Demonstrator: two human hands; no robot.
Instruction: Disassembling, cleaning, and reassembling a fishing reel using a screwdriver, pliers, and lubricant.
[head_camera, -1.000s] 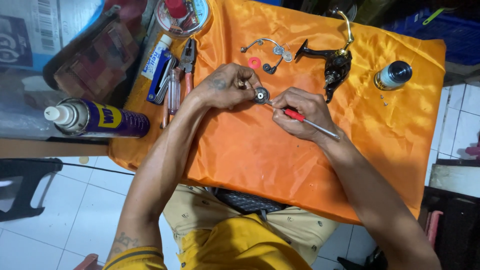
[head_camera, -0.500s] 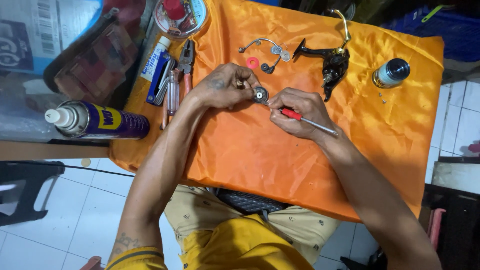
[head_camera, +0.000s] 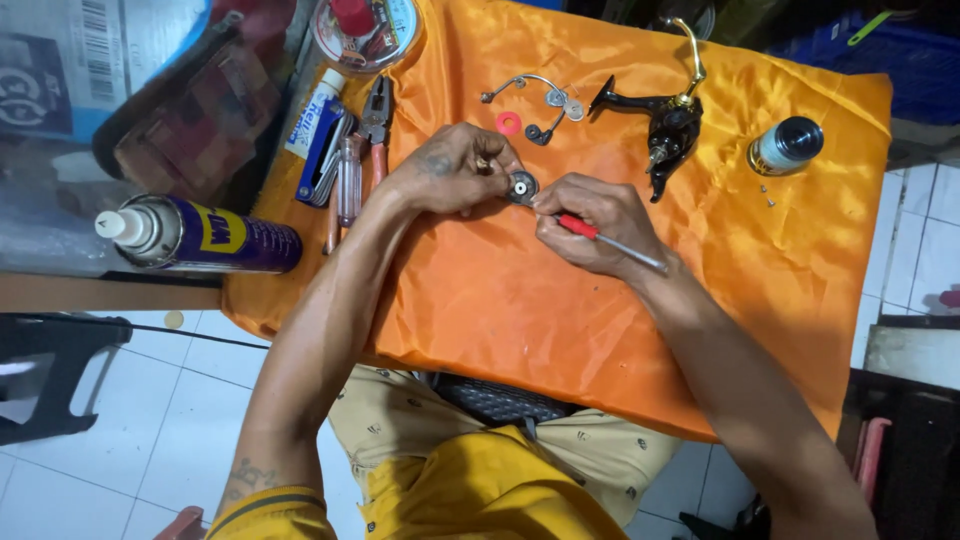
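Note:
My left hand pinches a small round dark metal part just above the orange cloth. My right hand grips a thin tool with a red handle and metal shaft, its end meeting the round part. Behind the hands lie a black and gold fishing reel body, a bent wire bail arm, a red washer and a small black hooked piece.
Pliers, a clear-handled screwdriver, a blue hex-key set and a white tube lie at the cloth's left edge. A blue spray can lies further left. A small bottle stands at right, with tiny screws beside it.
Both hands stay together on the round part; only slight shifts of the fingers and the camera show.

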